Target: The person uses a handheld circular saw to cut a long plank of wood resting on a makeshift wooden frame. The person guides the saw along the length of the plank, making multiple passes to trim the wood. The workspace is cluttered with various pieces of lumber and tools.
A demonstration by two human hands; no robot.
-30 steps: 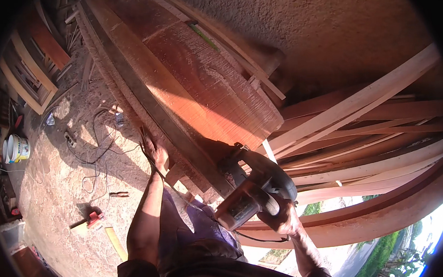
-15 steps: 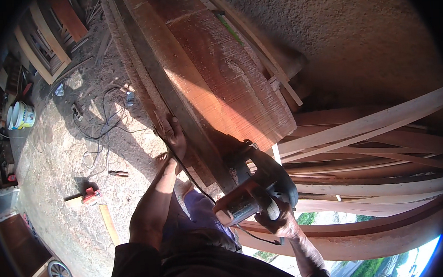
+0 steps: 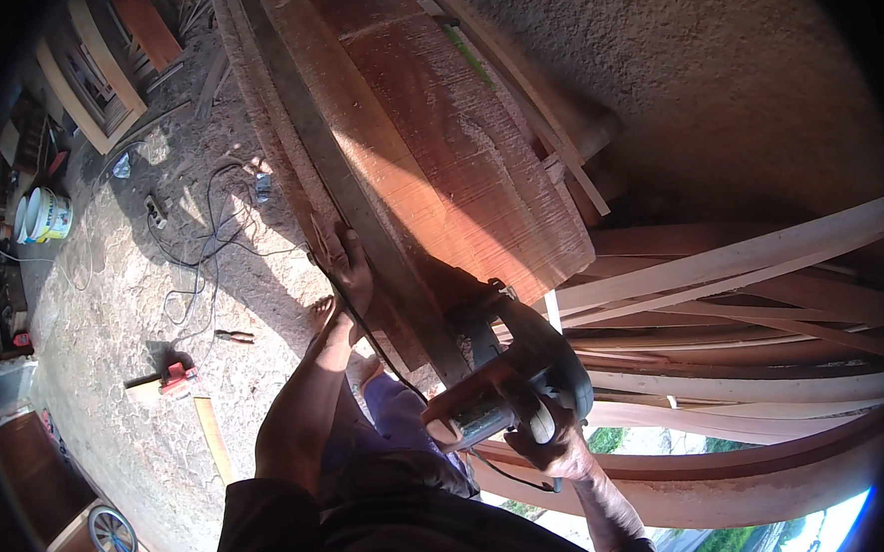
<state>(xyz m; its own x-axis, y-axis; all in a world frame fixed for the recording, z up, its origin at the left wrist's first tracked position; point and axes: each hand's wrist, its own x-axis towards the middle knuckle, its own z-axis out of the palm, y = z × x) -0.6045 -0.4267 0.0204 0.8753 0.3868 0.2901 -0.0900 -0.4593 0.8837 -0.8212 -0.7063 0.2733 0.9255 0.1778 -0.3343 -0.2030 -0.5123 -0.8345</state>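
My right hand point(image 3: 554, 444) is closed round the handle of a circular saw point(image 3: 469, 407), which rests at the near end of a long, narrow plank point(image 3: 385, 244). The saw's blade is hidden from sight. My left hand point(image 3: 350, 277) grips the left edge of that plank farther up, its fingers partly in shadow. A dark cord point(image 3: 378, 344) passes over the left hand and runs back toward the saw. Beside the plank, on the right, lies a wide reddish board point(image 3: 445, 136) dusted with sawdust, half in sun and half in shadow.
Long timber strips point(image 3: 721, 261) are piled at the right, by a rough wall point(image 3: 692, 83). On the floor at left are tangled cables point(image 3: 201, 254), pliers point(image 3: 234, 337), a red tool point(image 3: 178, 380) and white buckets point(image 3: 47, 215). Wooden frames point(image 3: 102, 84) stand at the far left.
The view has shifted slightly, so the scene sits a little differently in the picture. Both hands keep their holds, and the saw stays nearly in place at the plank's near end.
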